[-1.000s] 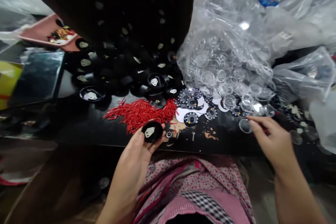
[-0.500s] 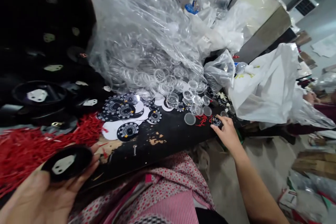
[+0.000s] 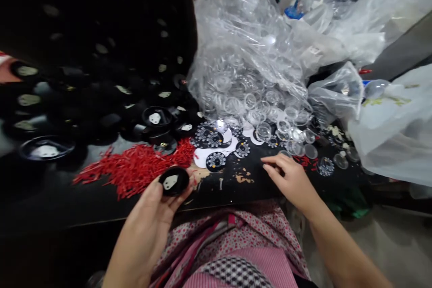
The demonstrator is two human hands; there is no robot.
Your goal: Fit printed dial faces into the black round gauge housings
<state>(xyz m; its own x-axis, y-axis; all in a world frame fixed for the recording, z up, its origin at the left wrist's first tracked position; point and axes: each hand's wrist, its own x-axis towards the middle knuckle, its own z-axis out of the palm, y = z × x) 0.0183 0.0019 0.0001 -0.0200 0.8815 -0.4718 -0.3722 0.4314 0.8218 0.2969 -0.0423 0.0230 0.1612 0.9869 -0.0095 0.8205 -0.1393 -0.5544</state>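
My left hand (image 3: 151, 207) is closed around the rim of a small round black casing (image 3: 174, 181), held just above the table's front edge. A pale plate with small holes shows inside the casing, facing up. My right hand (image 3: 288, 177) hovers over the table, thumb and forefinger apart, other fingers curled, nothing visible in it. Nearest to it are clear round plastic covers (image 3: 263, 132) and loose red sticks (image 3: 305, 160). Printed black dial discs (image 3: 216, 161) lie on white round pieces between the hands. Farther right rests one dial disc (image 3: 326, 166), apparently under a clear cover.
A heap of red sticks (image 3: 135, 166) lies beyond my left hand. Many black casings (image 3: 47, 148) are piled at the left. A large clear bag (image 3: 243, 31) spills covers at the back. White plastic bags (image 3: 394, 126) stand at the right.
My right hand has let go of the dial disc at the right and moved left, back along the table. My left hand still holds the black casing. The view has turned left.
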